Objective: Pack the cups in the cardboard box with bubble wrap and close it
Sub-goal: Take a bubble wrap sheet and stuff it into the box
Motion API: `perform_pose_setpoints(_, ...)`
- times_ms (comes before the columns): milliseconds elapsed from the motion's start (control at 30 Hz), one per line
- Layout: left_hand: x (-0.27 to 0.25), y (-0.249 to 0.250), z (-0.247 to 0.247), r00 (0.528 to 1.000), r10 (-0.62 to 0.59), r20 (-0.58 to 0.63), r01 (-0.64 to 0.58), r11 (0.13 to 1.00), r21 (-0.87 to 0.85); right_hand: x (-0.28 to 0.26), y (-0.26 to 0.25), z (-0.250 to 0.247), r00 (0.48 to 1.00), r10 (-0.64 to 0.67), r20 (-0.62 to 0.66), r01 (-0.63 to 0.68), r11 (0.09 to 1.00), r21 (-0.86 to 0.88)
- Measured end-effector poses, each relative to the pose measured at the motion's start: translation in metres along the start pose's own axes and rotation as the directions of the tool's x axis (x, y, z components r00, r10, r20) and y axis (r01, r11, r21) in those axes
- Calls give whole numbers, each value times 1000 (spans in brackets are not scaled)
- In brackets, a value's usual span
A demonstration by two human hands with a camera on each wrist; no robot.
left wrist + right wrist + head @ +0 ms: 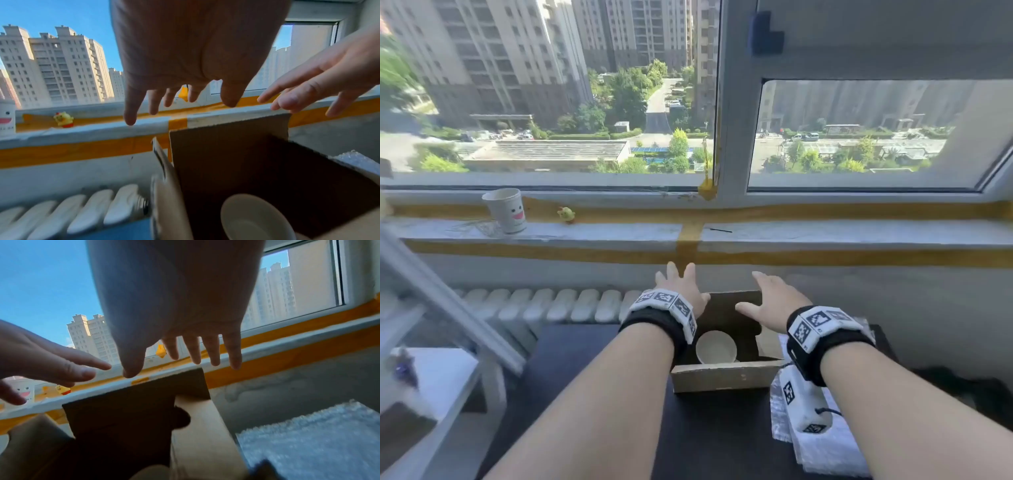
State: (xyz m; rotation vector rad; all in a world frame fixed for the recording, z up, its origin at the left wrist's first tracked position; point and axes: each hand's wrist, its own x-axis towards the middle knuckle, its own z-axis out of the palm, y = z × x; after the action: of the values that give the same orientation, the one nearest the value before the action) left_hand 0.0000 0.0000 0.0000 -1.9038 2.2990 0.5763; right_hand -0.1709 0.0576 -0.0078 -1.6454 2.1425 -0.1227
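Note:
An open cardboard box (722, 375) stands on the dark table with its flaps up. One white cup (715, 347) sits inside it, also seen from above as the cup (252, 217) in the left wrist view. My left hand (680, 284) and right hand (767, 294) hover side by side over the box's far flap (226, 146), fingers spread and holding nothing. A paper cup with a smiling face (505, 210) stands on the window sill at the far left. Bubble wrap (825, 445) lies on the table right of the box.
A small yellow chick toy (566, 214) sits on the sill (825, 233) beside the face cup. A white radiator (544, 305) runs below the sill, behind the table. A white shelf frame (448, 308) stands at the left. The window fills the background.

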Motion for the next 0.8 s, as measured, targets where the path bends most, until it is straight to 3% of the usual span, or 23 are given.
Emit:
perform_pose_setpoints(267, 0, -23, 35, 1000, 5, 13, -6, 997, 78, -3, 7, 32, 994, 104, 28, -103, 994, -44)
perform_pose_setpoints(500, -1, -33, 37, 997, 75, -7, -75, 997, 36, -13, 3, 33, 989, 147, 36, -149, 986, 74)
perform_pose_setpoints(800, -41, -45, 38, 999, -13, -39, 17, 996, 92, -42, -14, 54, 992, 126, -3, -125, 990, 63)
